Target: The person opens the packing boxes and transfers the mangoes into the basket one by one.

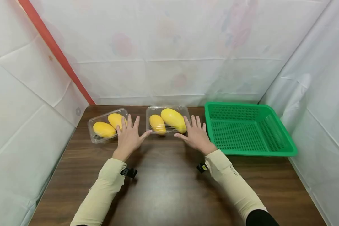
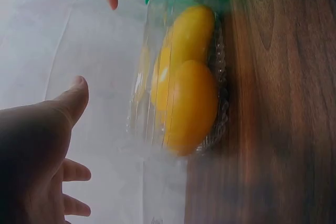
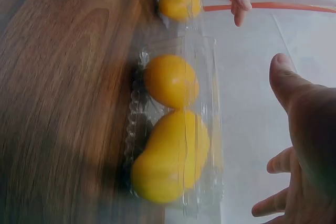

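Observation:
Two yellow mangoes (image 1: 173,119) lie in a clear plastic clamshell box (image 1: 167,109) at the back middle of the table; one is bigger than the other. Another clear box (image 1: 94,133) to its left, set at an angle, holds two smaller mangoes (image 1: 104,129). My left hand (image 1: 129,138), fingers spread, is between the two boxes and overlaps the left box's right end in the head view. By the middle box's right front corner is my right hand (image 1: 197,135), also with spread fingers. Both wrist views show the middle box's mangoes (image 2: 193,106) under its clear lid, apart from the thumbs.
A green plastic basket (image 1: 251,153) with slotted sides stands at the back right, close beside my right hand. The brown wood-grain table (image 1: 164,188) meets white sheet walls (image 1: 169,72) at the back and sides. A red strip (image 1: 56,51) runs down the left corner.

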### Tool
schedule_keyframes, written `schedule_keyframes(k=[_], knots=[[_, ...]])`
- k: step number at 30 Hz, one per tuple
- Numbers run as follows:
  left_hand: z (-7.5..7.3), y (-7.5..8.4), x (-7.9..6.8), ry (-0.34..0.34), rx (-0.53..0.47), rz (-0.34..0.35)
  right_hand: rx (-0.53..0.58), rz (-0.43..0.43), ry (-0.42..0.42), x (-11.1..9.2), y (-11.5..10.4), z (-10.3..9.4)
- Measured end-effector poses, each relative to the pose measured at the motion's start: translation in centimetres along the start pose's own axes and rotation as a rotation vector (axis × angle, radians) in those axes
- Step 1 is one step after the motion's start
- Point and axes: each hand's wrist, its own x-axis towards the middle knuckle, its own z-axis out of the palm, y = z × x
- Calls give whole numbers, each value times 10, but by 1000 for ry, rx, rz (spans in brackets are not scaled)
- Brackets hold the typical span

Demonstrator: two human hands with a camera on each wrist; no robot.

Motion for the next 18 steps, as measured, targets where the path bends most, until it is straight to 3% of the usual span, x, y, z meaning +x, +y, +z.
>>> schedule_keyframes(k=[8,18], knots=[[-2,-10,-1,23,-17,-54,33,-35,12,5,-6,7],[-8,-36,-5,70,-71,-132,56,-75,23,11,-16,9]])
